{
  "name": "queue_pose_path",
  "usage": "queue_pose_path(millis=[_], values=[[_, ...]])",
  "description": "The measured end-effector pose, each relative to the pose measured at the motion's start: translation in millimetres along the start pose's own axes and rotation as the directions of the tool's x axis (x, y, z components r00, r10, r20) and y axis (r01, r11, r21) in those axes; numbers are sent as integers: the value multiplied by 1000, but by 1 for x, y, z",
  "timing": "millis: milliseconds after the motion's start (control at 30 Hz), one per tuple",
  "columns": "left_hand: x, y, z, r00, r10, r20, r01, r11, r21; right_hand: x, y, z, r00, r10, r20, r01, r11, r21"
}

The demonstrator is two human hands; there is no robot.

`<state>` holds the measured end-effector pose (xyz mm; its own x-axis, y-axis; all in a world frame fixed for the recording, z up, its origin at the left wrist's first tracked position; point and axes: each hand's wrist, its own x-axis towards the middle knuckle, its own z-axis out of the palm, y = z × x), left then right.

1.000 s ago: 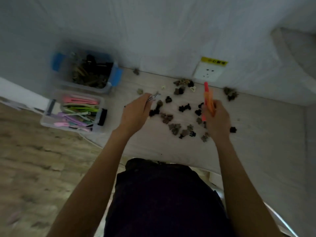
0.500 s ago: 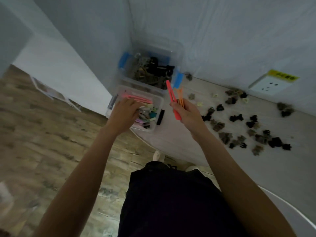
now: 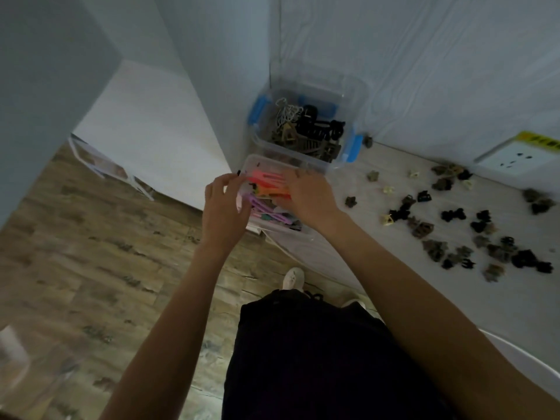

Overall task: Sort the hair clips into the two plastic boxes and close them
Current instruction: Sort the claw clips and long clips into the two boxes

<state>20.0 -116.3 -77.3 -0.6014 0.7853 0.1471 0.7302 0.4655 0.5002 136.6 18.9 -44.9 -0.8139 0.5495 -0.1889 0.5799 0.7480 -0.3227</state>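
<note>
The left hand [image 3: 224, 207] hangs at the near box's [image 3: 253, 160] outer edge, fingers loosely curled, gripping nothing I can make out; that box overhangs the table [image 3: 348, 268] corner, so a nudge could tip it to the floor; just right of it, the right hand [image 3: 306, 197] reaches into the box over the orange clips [image 3: 271, 189], though in this dim light I cannot tell whether it grips them; dropped crooked, they could foul the lid; beyond both hands stands the far box [image 3: 303, 159], open; well right of them, small clips [image 3: 448, 231] lie scattered, unsorted.
</note>
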Motion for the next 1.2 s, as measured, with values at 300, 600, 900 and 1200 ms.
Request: queue_pose_path(millis=[300,600,900,1200], values=[[5,-6,4,999,-34,13,35,998,-60,-4,12,26,957,-268,115,275,960,-49],[9,-1,7,1000,-29,2,29,997,-68,-8,16,14,952,-292,-90,299,952,70],[7,2,4,999,-54,8,54,996,-72,24,-1,17,977,-211,-3,208,966,-152],[3,14,0,998,-53,-26,53,999,-4,-17,31,0,986,-126,-105,116,989,-95]])
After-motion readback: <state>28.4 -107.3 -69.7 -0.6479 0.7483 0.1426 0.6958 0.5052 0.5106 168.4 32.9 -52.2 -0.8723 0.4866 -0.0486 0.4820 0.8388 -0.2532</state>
